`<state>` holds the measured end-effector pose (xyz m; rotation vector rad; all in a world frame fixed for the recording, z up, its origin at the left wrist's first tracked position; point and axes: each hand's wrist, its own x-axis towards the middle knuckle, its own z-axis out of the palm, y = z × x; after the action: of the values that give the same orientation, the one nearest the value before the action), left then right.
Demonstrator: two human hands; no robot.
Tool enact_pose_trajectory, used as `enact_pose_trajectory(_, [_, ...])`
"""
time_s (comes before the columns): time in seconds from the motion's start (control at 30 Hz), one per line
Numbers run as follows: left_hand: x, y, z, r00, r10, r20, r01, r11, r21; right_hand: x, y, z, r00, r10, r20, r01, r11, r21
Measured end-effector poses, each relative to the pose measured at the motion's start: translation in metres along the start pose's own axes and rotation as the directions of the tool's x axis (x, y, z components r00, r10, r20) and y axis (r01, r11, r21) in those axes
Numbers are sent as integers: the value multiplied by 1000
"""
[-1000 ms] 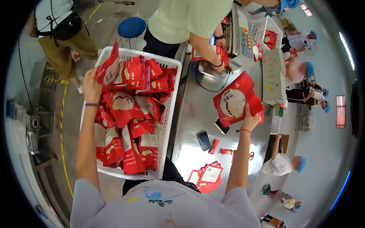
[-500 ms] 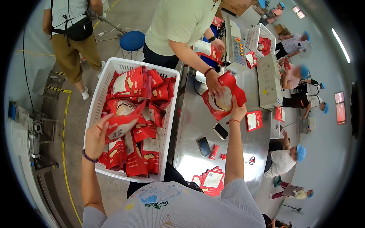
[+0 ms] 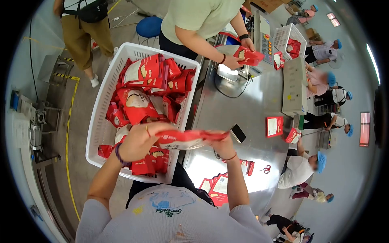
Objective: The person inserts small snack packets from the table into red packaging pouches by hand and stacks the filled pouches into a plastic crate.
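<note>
A red and white food pouch (image 3: 182,139) is stretched between my two hands, above the near right part of a white plastic crate (image 3: 94,133). My left hand (image 3: 139,141) grips its left end, with the fingers closed. My right hand (image 3: 223,146) pinches its right end, over the edge of the metal table (image 3: 214,109). Several similar pouches (image 3: 139,103) lie heaped in the crate, partly hidden behind my left hand. Across the table, a co-worker's hands hold another red pouch (image 3: 249,56) beside a machine with buttons (image 3: 266,46).
On the table are a phone (image 3: 238,133), red scissors (image 3: 265,169), flat red packets (image 3: 219,186) and a red packet (image 3: 274,126). A second white crate (image 3: 289,34) with pouches stands beyond the machine. A blue stool (image 3: 148,26) is behind the first crate.
My right hand has come left and nearer to me, away from the co-worker's hand. My left hand has moved right, and both now hold one pouch. The co-worker's hands are together at the machine.
</note>
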<state>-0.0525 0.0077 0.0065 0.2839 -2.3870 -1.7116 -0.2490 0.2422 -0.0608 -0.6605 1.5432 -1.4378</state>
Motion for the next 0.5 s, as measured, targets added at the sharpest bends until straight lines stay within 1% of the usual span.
enact_pose_trajectory(0.03, [8, -12, 0, 996, -85, -15, 84, 994, -71, -2, 0, -5, 1000, 10, -1, -10, 1000, 6])
enact_pose_trajectory(0.07, [21, -29, 1, 993, -113, -35, 109, 989, -101, -5, 0, -13, 994, -18, -112, 13, 999, -42])
enact_pose_trajectory(0.1, [35, -53, -1, 988, -154, 3, 152, 974, -169, -7, -1, -22, 974, -53, -222, 32, 995, -95])
enact_pose_trajectory(0.13, [49, -83, 3, 973, -224, -51, 172, 860, -480, -12, -3, -33, 972, -47, -229, 26, 995, -94])
enact_pose_trajectory(0.17, [66, -124, 2, 951, -267, -155, 179, 886, -427, -18, -5, -45, 930, 4, -366, -76, 980, -184])
enact_pose_trajectory(0.2, [83, -145, -5, 908, -270, -319, 254, 963, -93, -22, -8, -56, 867, 36, -496, -187, 948, -259])
enact_pose_trajectory(0.23, [96, -177, -5, 846, -277, -455, 345, 936, 72, -28, -9, -66, 868, 40, -495, -191, 947, -260])
enact_pose_trajectory(0.27, [109, -225, -9, 856, -72, -511, 318, 853, 413, -35, -8, -76, 828, -26, -560, -180, 934, -309])
enact_pose_trajectory(0.3, [122, -246, -9, 854, -125, -505, 413, 753, 512, -40, -7, -83, 779, -97, -620, -173, 917, -360])
enact_pose_trajectory(0.33, [134, -253, -9, 847, -175, -501, 487, 633, 602, -43, -8, -87, 775, -98, -624, -175, 916, -362])
enact_pose_trajectory(0.4, [156, -262, 0, 823, -118, -555, 526, 527, 668, -49, -13, -94, 653, -168, -739, -153, 926, -345])
enact_pose_trajectory(0.43, [166, -272, 0, 823, -136, -552, 539, 494, 682, -52, -12, -103, 630, -190, -753, -186, 904, -384])
enact_pose_trajectory(0.47, [175, -299, -2, 835, -83, -544, 509, 493, 706, -53, -11, -110, 612, -190, -768, -200, 902, -383])
enact_pose_trajectory(0.5, [180, -311, -11, 870, -134, -475, 479, 461, 747, -51, -12, -117, 554, -215, -805, -204, 902, -381])
